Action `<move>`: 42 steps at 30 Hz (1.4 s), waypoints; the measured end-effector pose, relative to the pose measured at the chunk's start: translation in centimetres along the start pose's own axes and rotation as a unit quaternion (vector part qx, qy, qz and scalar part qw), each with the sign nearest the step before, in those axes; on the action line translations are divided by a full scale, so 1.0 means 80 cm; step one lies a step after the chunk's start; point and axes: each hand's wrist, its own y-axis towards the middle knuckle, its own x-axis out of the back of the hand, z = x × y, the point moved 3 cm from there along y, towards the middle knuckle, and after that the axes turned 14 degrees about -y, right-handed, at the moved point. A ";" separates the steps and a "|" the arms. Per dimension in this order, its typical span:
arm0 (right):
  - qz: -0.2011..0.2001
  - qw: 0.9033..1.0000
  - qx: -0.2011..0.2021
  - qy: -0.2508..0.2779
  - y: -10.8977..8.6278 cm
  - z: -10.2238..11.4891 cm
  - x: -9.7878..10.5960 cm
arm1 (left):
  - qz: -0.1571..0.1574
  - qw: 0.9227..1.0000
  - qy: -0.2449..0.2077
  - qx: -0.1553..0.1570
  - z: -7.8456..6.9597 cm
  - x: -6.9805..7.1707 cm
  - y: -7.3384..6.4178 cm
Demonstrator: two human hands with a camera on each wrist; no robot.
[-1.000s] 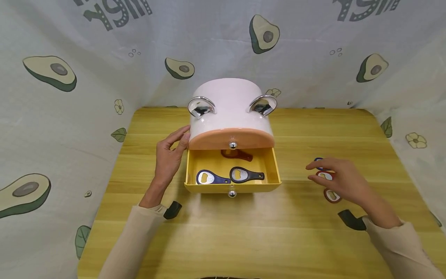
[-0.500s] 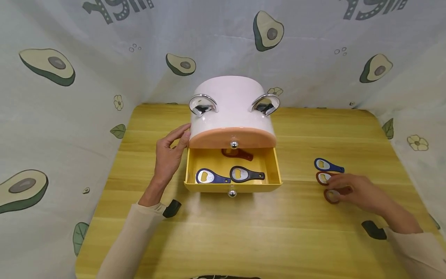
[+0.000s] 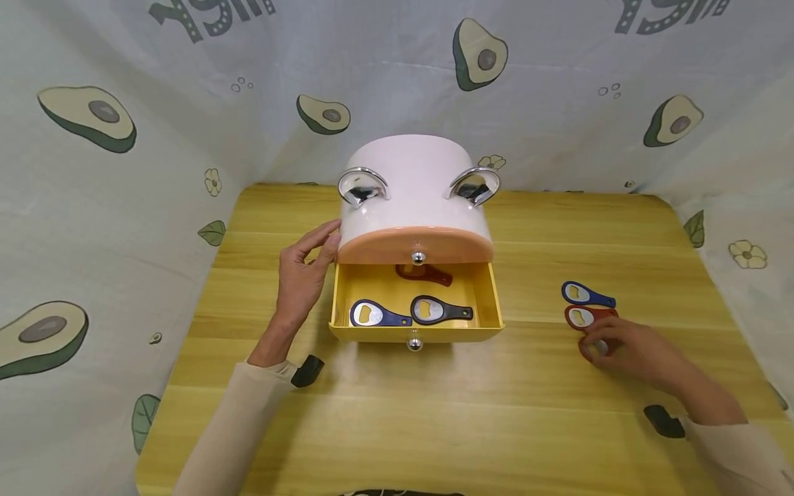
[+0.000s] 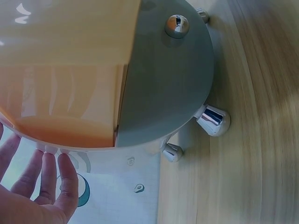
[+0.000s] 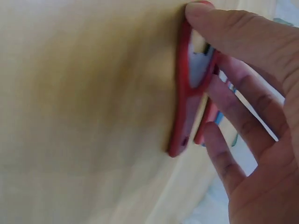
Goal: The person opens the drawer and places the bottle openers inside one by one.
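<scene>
My left hand [image 3: 300, 275] rests its fairly straight fingers against the left side of a white rounded drawer box [image 3: 409, 179]. The box's lower yellow drawer [image 3: 446, 335] is pulled out. In it lie a dark blue bottle opener [image 3: 397, 320], a black bottle opener [image 3: 455, 313] and, further back, a reddish one [image 3: 439, 277]. At the right of the table, my right hand [image 3: 648, 355] pinches a red bottle opener [image 5: 184, 105] by its round head, thumb on one side and fingers on the other. That hand covers most of it in the head view.
Just beyond the right hand lie another red bottle opener [image 3: 602, 314] and a blue bottle opener [image 3: 598, 299] on the wooden table [image 3: 527, 427]. Two shiny silver ear-like pieces [image 3: 474, 186] stick out from the box. An avocado-print cloth [image 3: 397, 69] hangs behind the table.
My right hand has moved right and towards the table's front, coming down on the nearest red bottle opener and pinching it. The left hand stays against the box.
</scene>
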 end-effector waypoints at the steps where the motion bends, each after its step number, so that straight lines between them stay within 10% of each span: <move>1: -0.004 1.000 0.003 0.000 -0.002 0.001 -0.001 | 0.000 1.000 0.001 0.000 0.000 0.000 0.000; 22: -0.097 0.992 0.053 -0.054 0.007 0.026 0.003 | -0.001 1.000 0.008 0.006 0.000 0.001 0.002; 42: -0.197 0.980 0.041 -0.004 0.088 0.146 0.134 | -0.002 1.000 0.017 0.003 0.000 0.000 0.000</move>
